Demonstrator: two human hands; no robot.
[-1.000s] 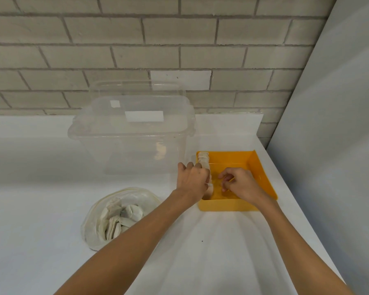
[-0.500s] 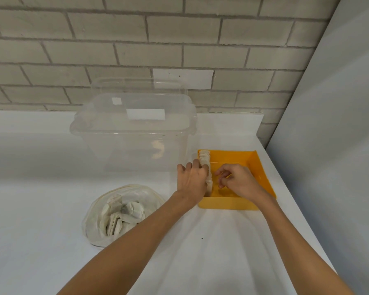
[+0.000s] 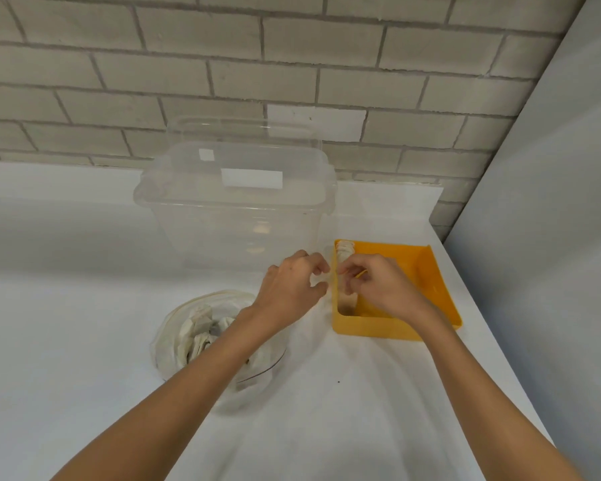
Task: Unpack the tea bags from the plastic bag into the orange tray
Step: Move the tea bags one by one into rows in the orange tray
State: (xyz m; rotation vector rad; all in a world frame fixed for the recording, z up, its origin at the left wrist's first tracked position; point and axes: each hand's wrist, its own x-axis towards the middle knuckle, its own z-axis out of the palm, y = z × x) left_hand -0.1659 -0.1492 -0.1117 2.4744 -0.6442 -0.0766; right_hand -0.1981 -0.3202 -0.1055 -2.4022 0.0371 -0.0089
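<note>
The orange tray [image 3: 438, 289] sits at the right of the white counter. A row of pale tea bags [image 3: 345, 248] stands along its left inner wall. My right hand [image 3: 382, 288] hovers over the tray with curled fingers, its fingertips pinching the tea bags in that row. Just outside the tray's left wall is my left hand [image 3: 292, 286], fingers loosely curled and holding nothing. The clear plastic bag [image 3: 174, 338] lies on the counter at lower left with several tea bags [image 3: 198, 328] inside; my left forearm crosses over its right part.
A large clear lidded container [image 3: 236, 203] stands behind my left hand, close to the tray's left corner. A brick wall runs along the back and a grey panel [image 3: 552, 237] bounds the counter on the right. The counter's right edge lies just past the tray.
My left hand has drawn back from the tea bag row to just outside the tray's left wall. My right hand has shifted left toward the row. The view has tilted slightly.
</note>
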